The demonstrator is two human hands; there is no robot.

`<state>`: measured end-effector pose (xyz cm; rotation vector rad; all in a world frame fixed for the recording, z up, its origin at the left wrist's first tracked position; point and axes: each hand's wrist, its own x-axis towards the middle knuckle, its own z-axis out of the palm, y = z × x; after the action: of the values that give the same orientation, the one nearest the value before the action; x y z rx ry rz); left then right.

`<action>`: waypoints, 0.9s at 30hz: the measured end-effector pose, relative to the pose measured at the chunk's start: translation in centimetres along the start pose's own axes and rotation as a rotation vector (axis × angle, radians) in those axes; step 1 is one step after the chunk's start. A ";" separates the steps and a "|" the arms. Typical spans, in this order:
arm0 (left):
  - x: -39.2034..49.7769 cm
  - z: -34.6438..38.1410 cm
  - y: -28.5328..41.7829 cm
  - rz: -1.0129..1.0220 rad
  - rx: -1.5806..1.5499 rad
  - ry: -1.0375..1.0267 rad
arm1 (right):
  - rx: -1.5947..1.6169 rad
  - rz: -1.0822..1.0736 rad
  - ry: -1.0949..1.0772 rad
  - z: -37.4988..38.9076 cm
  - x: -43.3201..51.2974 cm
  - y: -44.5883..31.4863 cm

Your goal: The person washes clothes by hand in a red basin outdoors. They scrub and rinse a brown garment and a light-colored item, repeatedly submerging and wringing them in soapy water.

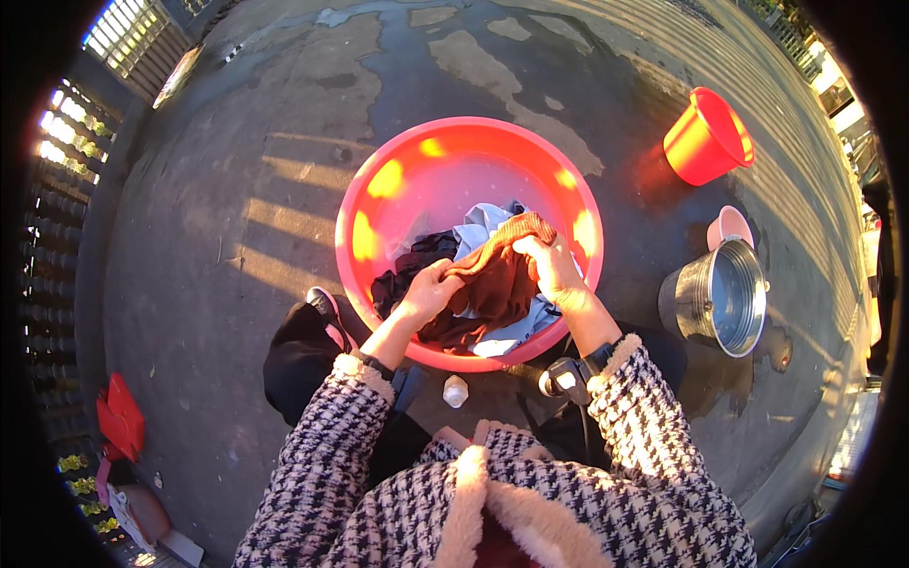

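Stretched between my two hands is a brown knit garment [501,284] with a ribbed edge, its lower part hanging into a large red plastic basin [469,362]. My left hand [428,290] pinches one end of the ribbed edge. The other end is gripped by my right hand [548,266], thumb on top. Beneath and around the brown cloth lie light blue clothes [481,221] and a dark garment [405,273]. Cloudy water [461,181] with a few bubbles fills the basin's far side.
Right of the basin stand a red bucket [703,138], a pink container [729,224] and a metal bucket [699,295] holding water. A small white bottle [455,391] is on the floor before me. A red object [121,419] lies far left. Water wets the concrete floor [405,64].
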<state>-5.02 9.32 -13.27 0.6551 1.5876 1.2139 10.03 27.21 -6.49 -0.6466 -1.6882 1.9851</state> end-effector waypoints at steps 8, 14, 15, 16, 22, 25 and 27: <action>-0.1 1.7 2.8 0.080 -0.938 0.149 | -0.379 -0.233 0.254 2.1 0.7 2.6; 0.3 3.3 1.3 -0.215 -0.985 0.031 | -0.832 -0.412 -0.220 8.8 -4.5 1.5; 0.2 3.6 1.3 -0.292 -1.060 0.049 | -0.860 -0.450 -0.168 8.7 -4.4 1.9; 0.1 4.4 1.3 -0.273 -1.173 0.145 | -0.889 -0.457 -0.194 8.3 -3.9 2.5; 0.5 5.8 0.3 -0.353 -0.912 0.164 | -0.875 -0.279 0.311 7.0 -2.0 3.9; 0.7 4.6 0.1 -0.136 -1.007 0.003 | -0.768 -0.576 -0.082 9.2 -4.9 2.8; 0.4 4.4 0.8 -0.349 -0.954 0.110 | -0.803 -0.506 0.003 9.1 -4.7 2.4</action>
<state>-1.21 11.62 -12.69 -0.2927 0.9580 1.5447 8.03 16.95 -7.34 -0.3959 -2.3510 0.9302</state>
